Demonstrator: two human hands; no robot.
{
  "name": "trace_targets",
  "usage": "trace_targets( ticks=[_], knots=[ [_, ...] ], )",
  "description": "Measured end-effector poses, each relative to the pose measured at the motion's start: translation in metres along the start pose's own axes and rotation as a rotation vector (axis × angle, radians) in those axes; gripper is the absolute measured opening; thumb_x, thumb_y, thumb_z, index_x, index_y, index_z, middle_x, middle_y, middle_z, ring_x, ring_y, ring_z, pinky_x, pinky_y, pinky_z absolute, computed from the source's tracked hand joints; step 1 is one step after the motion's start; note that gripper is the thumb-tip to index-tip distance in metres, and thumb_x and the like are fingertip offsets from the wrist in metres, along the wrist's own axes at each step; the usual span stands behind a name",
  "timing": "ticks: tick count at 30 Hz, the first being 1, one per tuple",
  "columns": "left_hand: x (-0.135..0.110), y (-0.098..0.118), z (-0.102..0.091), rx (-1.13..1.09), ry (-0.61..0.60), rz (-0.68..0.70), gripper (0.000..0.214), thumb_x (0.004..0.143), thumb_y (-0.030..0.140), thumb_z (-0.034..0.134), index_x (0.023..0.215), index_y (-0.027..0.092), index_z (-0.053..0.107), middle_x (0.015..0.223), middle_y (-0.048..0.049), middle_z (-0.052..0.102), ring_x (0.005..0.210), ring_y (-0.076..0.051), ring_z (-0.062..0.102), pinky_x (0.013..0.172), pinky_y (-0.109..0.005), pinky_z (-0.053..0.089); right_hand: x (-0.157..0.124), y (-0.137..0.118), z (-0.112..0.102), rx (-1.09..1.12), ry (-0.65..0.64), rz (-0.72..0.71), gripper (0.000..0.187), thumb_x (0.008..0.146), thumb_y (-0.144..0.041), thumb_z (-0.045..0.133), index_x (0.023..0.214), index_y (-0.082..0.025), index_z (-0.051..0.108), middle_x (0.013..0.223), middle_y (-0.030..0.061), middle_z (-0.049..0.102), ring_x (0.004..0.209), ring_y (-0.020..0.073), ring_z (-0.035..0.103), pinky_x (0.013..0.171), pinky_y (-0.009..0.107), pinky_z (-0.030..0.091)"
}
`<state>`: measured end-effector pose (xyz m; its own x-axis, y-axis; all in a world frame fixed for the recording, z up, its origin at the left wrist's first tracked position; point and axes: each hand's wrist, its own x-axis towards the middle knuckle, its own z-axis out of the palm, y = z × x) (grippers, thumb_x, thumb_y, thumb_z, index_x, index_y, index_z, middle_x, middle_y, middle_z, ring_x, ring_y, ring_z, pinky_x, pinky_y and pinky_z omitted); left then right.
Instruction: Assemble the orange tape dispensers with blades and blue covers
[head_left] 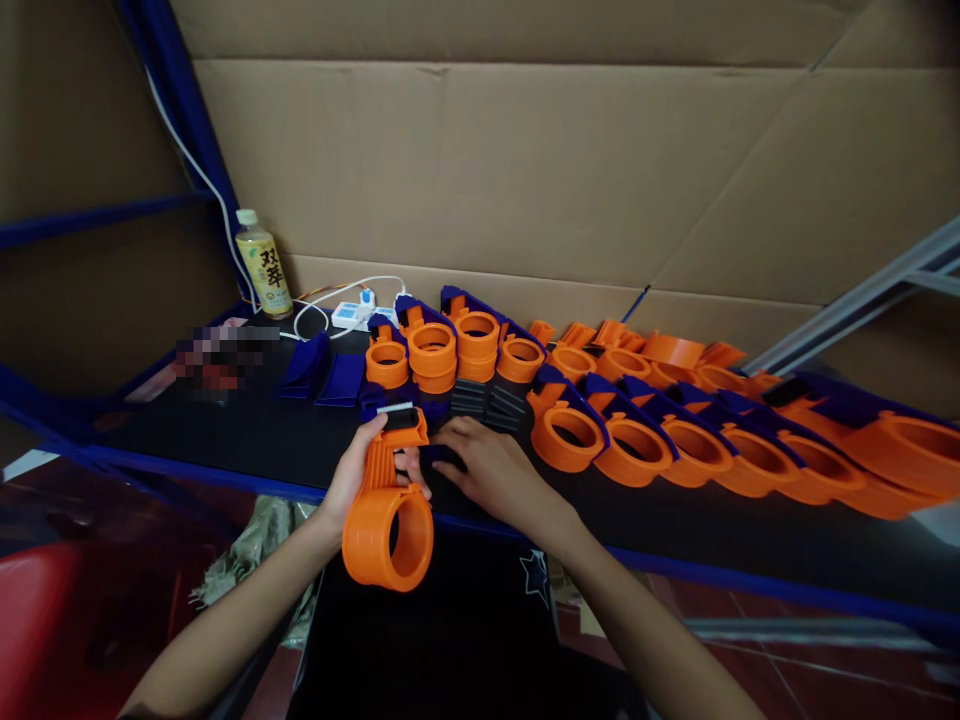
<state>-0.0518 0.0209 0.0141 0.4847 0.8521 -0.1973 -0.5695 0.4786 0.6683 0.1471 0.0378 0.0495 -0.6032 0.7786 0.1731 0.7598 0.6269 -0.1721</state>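
Dispenser [375, 503] at the frame's lower left-centre is gripped by your left hand [351, 475]; whether your right hand [491, 468], beside it, holds anything is unclear. Assembly appears in hand; the next move likely needs steady support.

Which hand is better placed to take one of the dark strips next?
Likely the right hand: it is close to the dark strips, while the left hand is occupied holding an orange tape dispenser.
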Motion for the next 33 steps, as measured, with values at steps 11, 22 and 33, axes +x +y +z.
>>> trace_targets(
  ticks=[11, 22, 33],
  knots=[
    [0.002, -0.002, 0.006, 0.115, 0.162, 0.11, 0.054, 0.088, 0.062, 0.05, 0.109, 0.013, 0.06, 0.066, -0.0093, 0.073, 0.054, -0.024, 0.07, 0.053, -0.03, 0.053, -0.005, 0.005, -0.009, 0.143, 0.284, 0.086, 0.019, 0.091, -0.019, 0.059, 0.107, -0.024, 0.067, 0.11, 0.0053, 0.067, 0.105, 0.0206, 0.064, 0.08, 0.032, 0.053],
    [-0.001, -0.004, 0.008, 0.168, 0.17, 0.125, 0.048, 0.087, 0.061, 0.054, 0.097, 0.014, 0.056, 0.062, -0.0121, 0.072, 0.053, -0.026, 0.07, 0.052, -0.031, 0.055, -0.007, -0.014, 0.003, 0.752, 0.492, 0.077, 0.031, 0.09, -0.024, 0.064, 0.121, -0.026, 0.065, 0.104, 0.0058, 0.062, 0.084, 0.0148, 0.064, 0.061, 0.024, 0.058],
    [0.005, 0.004, -0.008, 0.097, 0.02, -0.053, 0.061, 0.087, 0.068, 0.045, 0.073, 0.012, 0.067, 0.053, -0.0097, 0.066, 0.046, -0.019, 0.063, 0.049, -0.027, 0.051, -0.004, -0.005, 0.018, 1.336, 0.21, 0.172, 0.051, 0.082, -0.033, 0.076, 0.129, -0.022, 0.063, 0.067, -0.0065, 0.047, 0.05, 0.0059, 0.045, 0.043, 0.019, 0.046]
  ],
)
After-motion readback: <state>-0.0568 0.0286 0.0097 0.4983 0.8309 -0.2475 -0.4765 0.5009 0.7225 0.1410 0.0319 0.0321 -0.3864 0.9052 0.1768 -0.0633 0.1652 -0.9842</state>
